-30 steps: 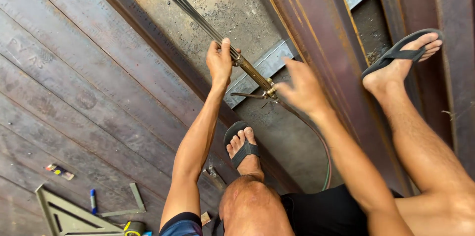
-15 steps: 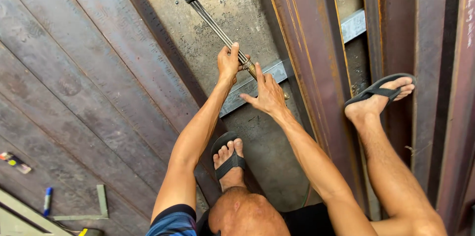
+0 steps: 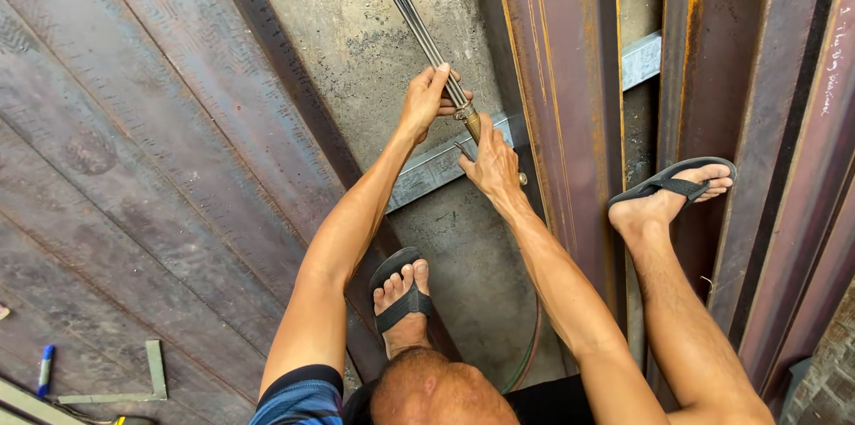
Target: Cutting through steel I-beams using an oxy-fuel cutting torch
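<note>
A gas cutting torch [image 3: 419,20] with thin metal tubes and a dark head reaches away from me over the concrete floor [image 3: 356,42]. My left hand [image 3: 425,100] grips the tubes just ahead of the brass handle. My right hand [image 3: 492,164] closes over the handle and valve body right behind it. Both arms are stretched forward. A hose [image 3: 525,354] runs back from the handle toward my body.
Rusty steel beams [image 3: 570,77] stand to the right, with my right sandalled foot [image 3: 677,186] resting on one. My left sandalled foot [image 3: 403,296] is on the floor. Wide steel plates [image 3: 134,167] lie left, with a steel square [image 3: 142,380], a blue marker [image 3: 44,369] and a grey cross bar [image 3: 436,167].
The view has shifted, so torch and hands sit more to the right of the picture. My right hand has closed down onto the torch handle. My right foot has slid leftward in the frame.
</note>
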